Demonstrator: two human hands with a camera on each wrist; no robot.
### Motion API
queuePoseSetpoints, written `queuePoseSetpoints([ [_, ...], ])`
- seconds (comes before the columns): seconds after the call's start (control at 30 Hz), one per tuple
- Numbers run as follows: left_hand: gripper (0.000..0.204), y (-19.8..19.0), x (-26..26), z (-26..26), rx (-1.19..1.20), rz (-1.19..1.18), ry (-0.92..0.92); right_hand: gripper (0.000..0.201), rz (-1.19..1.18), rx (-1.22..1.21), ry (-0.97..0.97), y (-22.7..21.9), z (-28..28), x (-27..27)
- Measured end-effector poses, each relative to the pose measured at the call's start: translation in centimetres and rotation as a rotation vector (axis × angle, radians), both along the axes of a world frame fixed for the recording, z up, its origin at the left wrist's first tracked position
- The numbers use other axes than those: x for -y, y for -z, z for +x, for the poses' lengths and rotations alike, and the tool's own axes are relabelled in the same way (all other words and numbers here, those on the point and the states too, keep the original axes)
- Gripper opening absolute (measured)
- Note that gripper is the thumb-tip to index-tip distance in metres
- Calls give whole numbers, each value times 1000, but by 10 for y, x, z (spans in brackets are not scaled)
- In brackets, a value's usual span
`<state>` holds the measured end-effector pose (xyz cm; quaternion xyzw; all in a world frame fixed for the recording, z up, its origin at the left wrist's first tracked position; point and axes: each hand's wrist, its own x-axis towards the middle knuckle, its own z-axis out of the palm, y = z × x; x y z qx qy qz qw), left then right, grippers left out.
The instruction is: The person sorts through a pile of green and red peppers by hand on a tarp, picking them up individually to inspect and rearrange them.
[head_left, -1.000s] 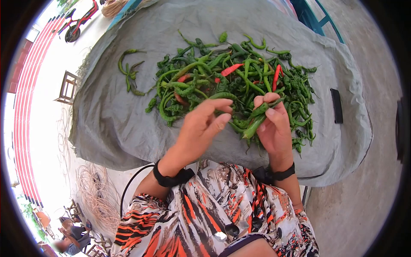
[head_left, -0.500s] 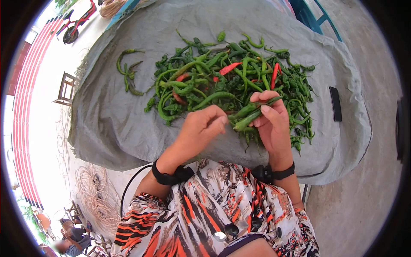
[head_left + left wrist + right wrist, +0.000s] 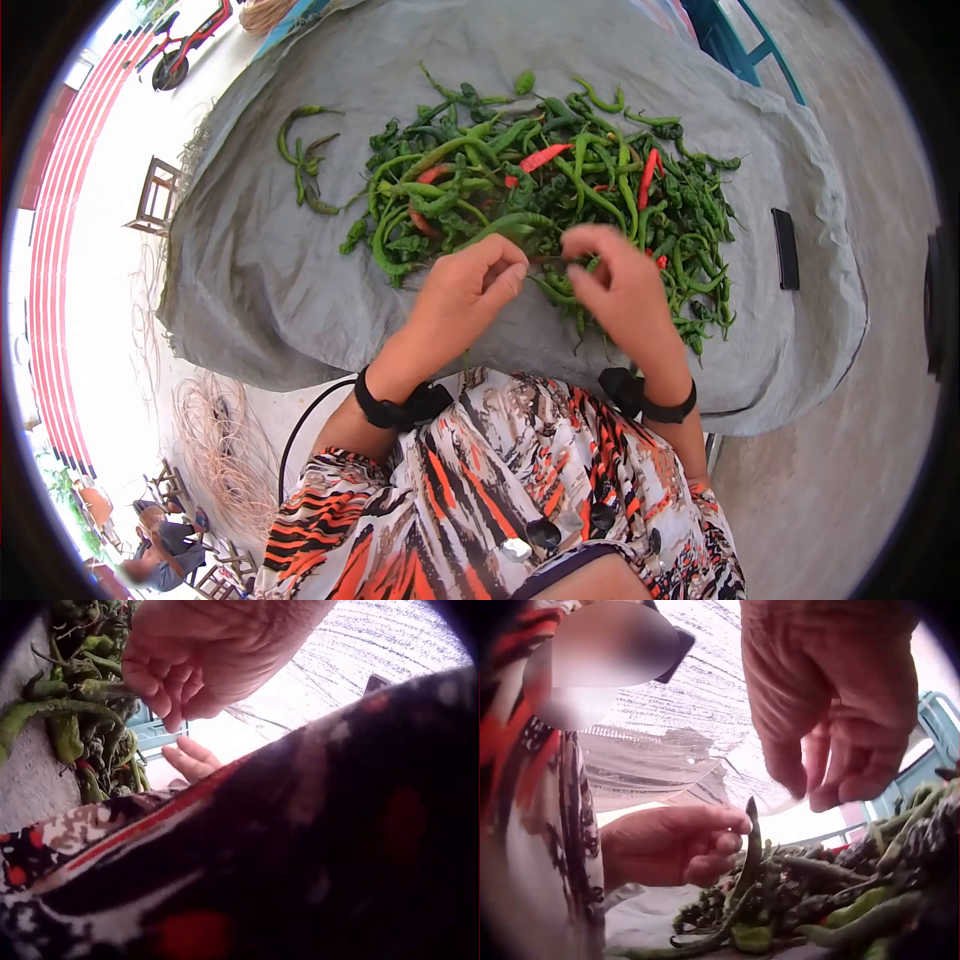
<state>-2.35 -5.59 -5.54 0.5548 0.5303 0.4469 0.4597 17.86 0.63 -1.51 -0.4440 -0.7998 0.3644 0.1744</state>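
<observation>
One grey sheet (image 3: 330, 290), one pepper heap (image 3: 560, 180) at twelve o'clock; right hand (image 3: 625, 292) slack; whether left hand (image 3: 462, 295) grips, I can't tell.

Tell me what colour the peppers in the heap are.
Mostly green, with a few red; the peppers show best in the head view.

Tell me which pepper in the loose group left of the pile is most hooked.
The topmost pepper of that group: it arches over; those below look straighter.
</observation>
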Motion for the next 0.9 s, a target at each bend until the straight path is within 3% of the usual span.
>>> queuePoseSetpoints([
  [0.03, 13, 0, 0, -1, -77, 20, 14, 50, 31, 218, -95, -2, 4, 4],
  [0.07, 14, -2, -1, -1, -153, 41, 31, 48, 263, 374, -213, 8, 8, 11],
  [0.2, 17, -1, -4, 4, -201, 46, 38, 33, 510, 464, -165, 32, -1, 22],
  [0.3, 17, 6, -6, 3, -151, 11, 25, 36, 408, 558, -172, 31, -4, 18],
  [0.47, 17, 8, -5, 1, -29, 6, -12, 49, 284, 184, -69, 17, 0, 15],
  [0.6, 16, 9, -5, 2, -82, 23, 40, 42, -29, -146, 216, -4, 5, 11],
  [0.7, 18, 2, -4, 3, -154, -19, 108, 33, -154, -699, 292, -1, 9, 5],
  [0.83, 22, 0, -5, 9, 76, -53, 65, 30, -338, -1032, 267, 0, 10, 4],
  [0.9, 26, -4, -5, 10, 184, -67, 47, 29, -369, -1088, 239, 4, 10, 3],
])
